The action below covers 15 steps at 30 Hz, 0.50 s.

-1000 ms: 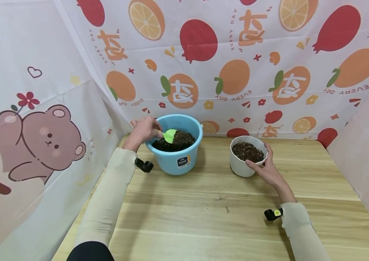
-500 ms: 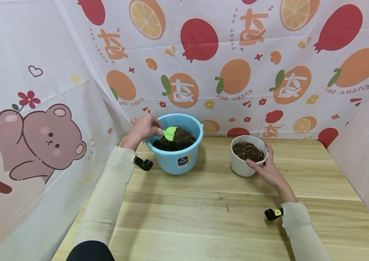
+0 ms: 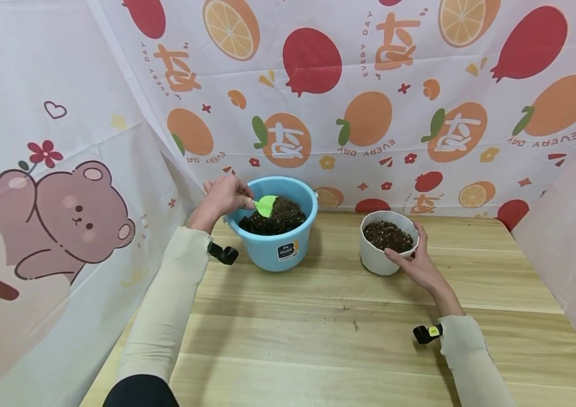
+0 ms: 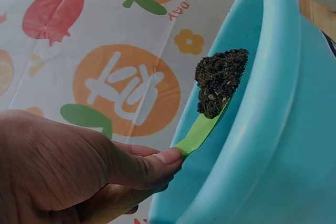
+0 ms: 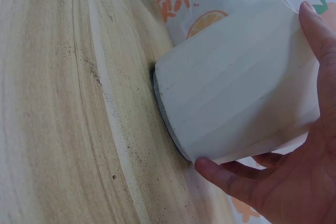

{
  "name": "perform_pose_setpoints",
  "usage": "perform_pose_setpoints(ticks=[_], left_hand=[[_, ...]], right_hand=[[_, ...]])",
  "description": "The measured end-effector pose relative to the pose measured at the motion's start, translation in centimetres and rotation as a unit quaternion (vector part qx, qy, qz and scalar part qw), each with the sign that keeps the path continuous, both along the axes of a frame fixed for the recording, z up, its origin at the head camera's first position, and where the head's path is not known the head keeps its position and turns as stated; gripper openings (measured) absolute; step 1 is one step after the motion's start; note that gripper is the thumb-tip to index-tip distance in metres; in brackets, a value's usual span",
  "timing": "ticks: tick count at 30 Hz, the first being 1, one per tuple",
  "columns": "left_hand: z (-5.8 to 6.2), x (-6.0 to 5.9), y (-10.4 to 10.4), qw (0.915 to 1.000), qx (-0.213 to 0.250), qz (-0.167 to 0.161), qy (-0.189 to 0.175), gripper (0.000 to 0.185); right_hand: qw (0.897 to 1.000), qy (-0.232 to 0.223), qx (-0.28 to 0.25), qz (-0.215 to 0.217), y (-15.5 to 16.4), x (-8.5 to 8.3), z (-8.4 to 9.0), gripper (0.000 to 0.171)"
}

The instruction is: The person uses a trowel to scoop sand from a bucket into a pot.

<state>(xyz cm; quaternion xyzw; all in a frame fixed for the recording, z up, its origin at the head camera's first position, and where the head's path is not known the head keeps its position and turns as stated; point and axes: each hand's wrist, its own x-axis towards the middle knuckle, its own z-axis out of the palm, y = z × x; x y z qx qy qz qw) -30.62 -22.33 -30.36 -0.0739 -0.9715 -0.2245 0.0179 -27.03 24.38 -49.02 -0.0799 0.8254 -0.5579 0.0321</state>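
In the head view my left hand [image 3: 224, 196] grips a small garden trowel with a green blade [image 3: 265, 206] over the light blue bucket [image 3: 259, 251], which holds dark soil [image 3: 267, 225]. The left wrist view shows the thumb pressed on the neck of the trowel, above its wooden handle [image 4: 113, 203], and a heaped clump of soil [image 4: 220, 82] on the blade, beside the bucket's inner wall. My right hand [image 3: 416, 264] holds the white pot [image 3: 376, 261] from its right side, thumb at the front rim. Soil [image 3: 386, 235] fills much of the pot, which stands on the table.
The wooden table [image 3: 318, 350] has a few soil crumbs [image 3: 354, 326] in front of the pot. A fruit-print cloth [image 3: 364, 152] hangs right behind bucket and pot. Another cloth with a bear print [image 3: 84, 220] closes off the left side.
My left hand has risen slightly, and the trowel with its soil has come up a little inside the bucket. The right hand and the pot have stayed in place.
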Motion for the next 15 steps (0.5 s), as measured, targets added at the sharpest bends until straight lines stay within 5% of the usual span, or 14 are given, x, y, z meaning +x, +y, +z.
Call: perform_pose_setpoints(ticks=[15], left_hand=[[0.94, -0.15, 0.62, 0.9999, 0.012, -0.006, 0.004, 0.02]], right_hand=[[1.0, -0.013, 0.013, -0.002, 0.07, 0.29, 0.32, 0.108]])
